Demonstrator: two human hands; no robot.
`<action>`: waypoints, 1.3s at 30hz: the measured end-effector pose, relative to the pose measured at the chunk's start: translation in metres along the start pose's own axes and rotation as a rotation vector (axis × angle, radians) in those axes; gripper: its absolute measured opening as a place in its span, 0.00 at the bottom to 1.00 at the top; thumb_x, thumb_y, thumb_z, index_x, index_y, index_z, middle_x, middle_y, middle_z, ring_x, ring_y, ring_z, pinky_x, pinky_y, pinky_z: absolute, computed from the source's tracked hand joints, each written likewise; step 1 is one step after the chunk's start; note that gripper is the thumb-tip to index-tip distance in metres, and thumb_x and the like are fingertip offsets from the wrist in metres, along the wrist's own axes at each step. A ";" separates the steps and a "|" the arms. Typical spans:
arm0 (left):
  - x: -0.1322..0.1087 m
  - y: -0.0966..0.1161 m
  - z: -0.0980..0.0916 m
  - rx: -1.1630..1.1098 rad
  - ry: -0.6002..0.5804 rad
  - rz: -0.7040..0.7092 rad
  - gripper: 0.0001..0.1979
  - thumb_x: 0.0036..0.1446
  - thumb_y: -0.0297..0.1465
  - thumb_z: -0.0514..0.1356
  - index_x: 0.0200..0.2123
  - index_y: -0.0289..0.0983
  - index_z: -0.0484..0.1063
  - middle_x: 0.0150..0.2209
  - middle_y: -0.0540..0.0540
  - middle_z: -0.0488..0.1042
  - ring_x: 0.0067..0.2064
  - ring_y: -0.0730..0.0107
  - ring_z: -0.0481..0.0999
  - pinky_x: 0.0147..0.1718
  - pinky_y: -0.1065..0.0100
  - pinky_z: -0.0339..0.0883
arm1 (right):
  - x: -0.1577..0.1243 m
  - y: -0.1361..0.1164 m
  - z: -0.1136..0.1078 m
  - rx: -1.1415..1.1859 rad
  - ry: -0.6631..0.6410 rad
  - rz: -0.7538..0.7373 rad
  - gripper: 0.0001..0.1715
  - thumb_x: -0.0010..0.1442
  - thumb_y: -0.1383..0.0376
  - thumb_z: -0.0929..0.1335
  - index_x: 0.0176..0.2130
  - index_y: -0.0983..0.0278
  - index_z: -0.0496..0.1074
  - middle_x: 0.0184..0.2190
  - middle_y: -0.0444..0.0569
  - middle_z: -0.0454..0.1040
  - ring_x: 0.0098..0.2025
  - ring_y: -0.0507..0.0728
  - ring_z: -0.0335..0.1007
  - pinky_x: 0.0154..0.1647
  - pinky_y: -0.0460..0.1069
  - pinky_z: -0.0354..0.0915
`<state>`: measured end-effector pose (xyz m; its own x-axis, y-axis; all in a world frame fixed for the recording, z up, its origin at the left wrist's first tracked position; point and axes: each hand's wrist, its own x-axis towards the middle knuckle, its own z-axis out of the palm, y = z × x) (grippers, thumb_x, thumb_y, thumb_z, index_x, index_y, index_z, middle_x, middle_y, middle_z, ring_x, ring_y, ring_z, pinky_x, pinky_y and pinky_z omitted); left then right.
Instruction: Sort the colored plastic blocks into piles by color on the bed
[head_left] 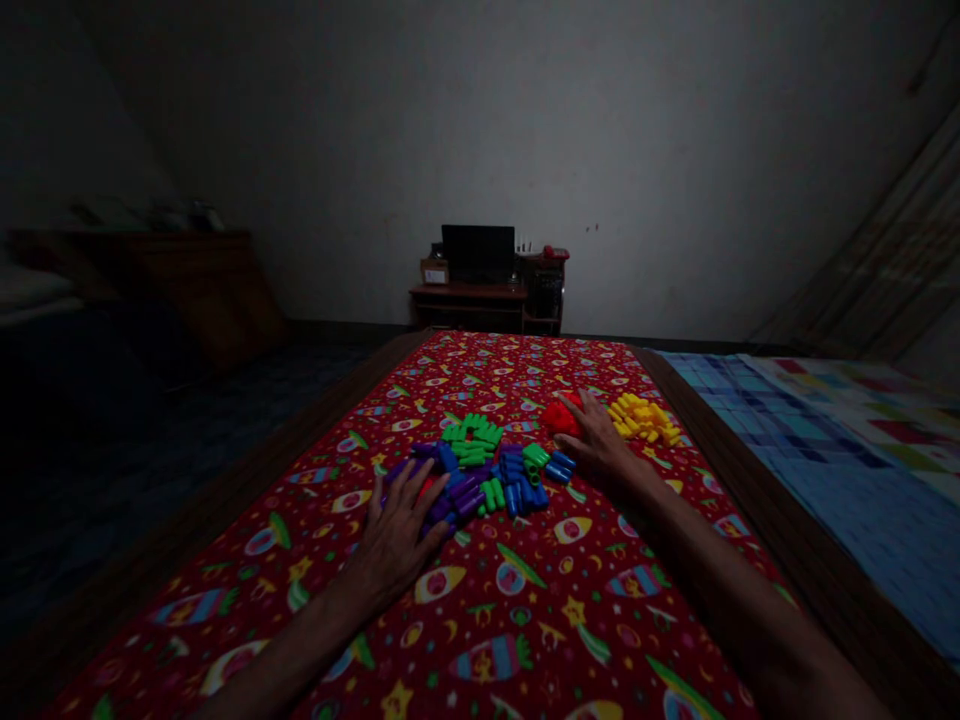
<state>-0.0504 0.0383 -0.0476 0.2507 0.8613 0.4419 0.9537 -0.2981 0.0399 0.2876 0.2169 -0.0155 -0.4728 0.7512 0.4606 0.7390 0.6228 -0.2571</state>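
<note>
My left hand (403,510) lies with its fingers spread over the purple plastic pieces (466,496) at the left of a mixed pile. A bit of red (426,487) shows between its fingers. My right hand (596,435) reaches over a heap of red pieces (561,418), thumb and fingers apart, partly covering it. Whether the fingertips grip any red piece is hard to see. Short green tubes (472,440) and blue tubes (512,470) make up the rest of the mixed pile between my hands. To the right of my right hand sits a heap of yellow pieces (643,418).
A red cloth (510,640) printed with rockets and stars covers the long surface under the pieces. Beyond its far end stands a desk (469,293) with a dark monitor (478,250). Blue checked bedding (720,400) lies at the right, a wooden cabinet (202,300) at the left.
</note>
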 end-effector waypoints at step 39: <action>0.074 -0.016 -0.054 -0.464 -0.114 -0.137 0.17 0.51 0.36 0.57 0.42 0.36 0.77 0.38 0.44 0.79 0.39 0.59 0.77 0.39 0.66 0.68 | -0.050 -0.140 -0.005 0.568 0.110 0.004 0.14 0.62 0.62 0.64 0.39 0.61 0.78 0.35 0.48 0.80 0.36 0.58 0.76 0.38 0.50 0.70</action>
<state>-0.0557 0.0846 0.0335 0.1696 0.9371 0.3051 0.8111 -0.3086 0.4970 0.2098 0.0913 0.0017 -0.3956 0.7452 0.5367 0.3529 0.6629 -0.6603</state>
